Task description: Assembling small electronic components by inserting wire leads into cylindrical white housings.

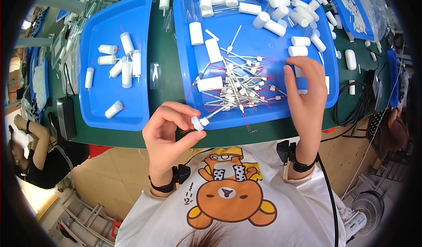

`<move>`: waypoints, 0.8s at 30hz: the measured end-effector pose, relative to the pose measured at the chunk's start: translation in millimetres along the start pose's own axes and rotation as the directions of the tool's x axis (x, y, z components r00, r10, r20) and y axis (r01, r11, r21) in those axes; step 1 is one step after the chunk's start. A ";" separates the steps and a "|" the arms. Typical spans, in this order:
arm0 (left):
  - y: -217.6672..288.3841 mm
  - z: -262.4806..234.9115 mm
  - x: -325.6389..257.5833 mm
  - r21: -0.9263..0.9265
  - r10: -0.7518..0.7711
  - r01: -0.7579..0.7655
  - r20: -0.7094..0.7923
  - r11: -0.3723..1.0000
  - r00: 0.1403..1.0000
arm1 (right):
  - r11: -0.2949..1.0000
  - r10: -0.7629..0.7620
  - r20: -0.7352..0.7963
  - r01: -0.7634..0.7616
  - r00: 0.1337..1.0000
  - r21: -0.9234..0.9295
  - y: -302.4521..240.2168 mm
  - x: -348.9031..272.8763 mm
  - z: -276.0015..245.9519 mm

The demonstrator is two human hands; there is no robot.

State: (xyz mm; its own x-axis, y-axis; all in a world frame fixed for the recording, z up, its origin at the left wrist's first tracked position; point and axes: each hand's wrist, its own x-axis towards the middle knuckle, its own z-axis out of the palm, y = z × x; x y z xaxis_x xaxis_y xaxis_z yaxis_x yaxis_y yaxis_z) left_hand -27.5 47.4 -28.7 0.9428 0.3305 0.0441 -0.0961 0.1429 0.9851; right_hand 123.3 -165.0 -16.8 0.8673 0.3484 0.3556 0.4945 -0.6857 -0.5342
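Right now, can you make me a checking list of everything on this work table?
Surface: green table carrying blue trays.
Job's things: left hand pinches a thin pin with a white cap; right hand reaches over the pile of pins in the middle tray.
Clutter: white tubes at the tray's far side; more tubes on the left tray.
Grippers: bare hands, wrist bands.
Cables: black cable coil on the right.
Surroundings: another person on the left; fan on the floor.

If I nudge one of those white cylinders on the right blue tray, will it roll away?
Probably. The white cylinders look round and smooth, lying on their sides on the right blue tray. Likely light plastic. The raised rim should stop them.
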 end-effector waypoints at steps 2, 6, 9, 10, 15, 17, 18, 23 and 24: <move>0.2 -1.5 1.6 0.047 -0.001 0.001 0.013 0.999 1.000 | 0.992 -0.064 0.064 0.070 0.996 -0.103 -2.2 1.5 3.3; -1.2 -4.7 4.9 0.136 0.058 -0.065 0.059 0.989 0.997 | 0.990 -0.048 0.155 0.068 0.987 -0.124 -7.0 0.8 10.1; -1.6 -4.6 6.0 0.150 0.060 -0.067 0.056 0.986 0.997 | 0.995 -0.040 0.157 0.054 0.987 -0.081 -3.8 1.6 10.4; -1.7 -4.8 6.4 0.151 0.056 -0.063 0.053 0.987 0.997 | 0.996 -0.041 0.158 0.053 0.987 -0.077 -2.9 1.5 10.3; -2.3 -6.9 7.5 0.153 0.054 -0.062 0.055 0.986 0.997 | 0.997 -0.052 0.153 0.060 0.987 -0.054 0.3 1.5 9.3; -2.5 -7.7 7.0 0.149 0.049 -0.055 0.046 0.987 0.998 | 0.999 -0.019 0.139 0.025 0.990 -0.036 -5.3 1.6 8.5; -2.2 -8.3 6.6 0.147 0.042 -0.047 0.039 0.988 0.998 | 1.000 -0.002 0.132 0.006 0.991 -0.028 -8.7 1.7 8.3; -2.8 -13.3 3.8 0.135 0.045 -0.046 0.015 0.990 0.999 | 0.999 -0.005 0.092 0.001 0.996 0.050 -16.6 5.2 6.1; -2.6 -13.8 2.9 0.131 0.045 -0.045 0.005 0.990 0.999 | 0.998 -0.007 0.084 0.002 0.996 0.060 -16.9 7.1 3.8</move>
State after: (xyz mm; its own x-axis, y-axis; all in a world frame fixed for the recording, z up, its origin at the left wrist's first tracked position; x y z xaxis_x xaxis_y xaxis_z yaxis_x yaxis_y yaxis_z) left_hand -28.9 60.9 -33.4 0.9390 0.3322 0.0890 -0.0960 0.0047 0.9954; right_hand 121.3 -148.6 -8.1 0.8657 0.4053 0.2938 0.4986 -0.6457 -0.5783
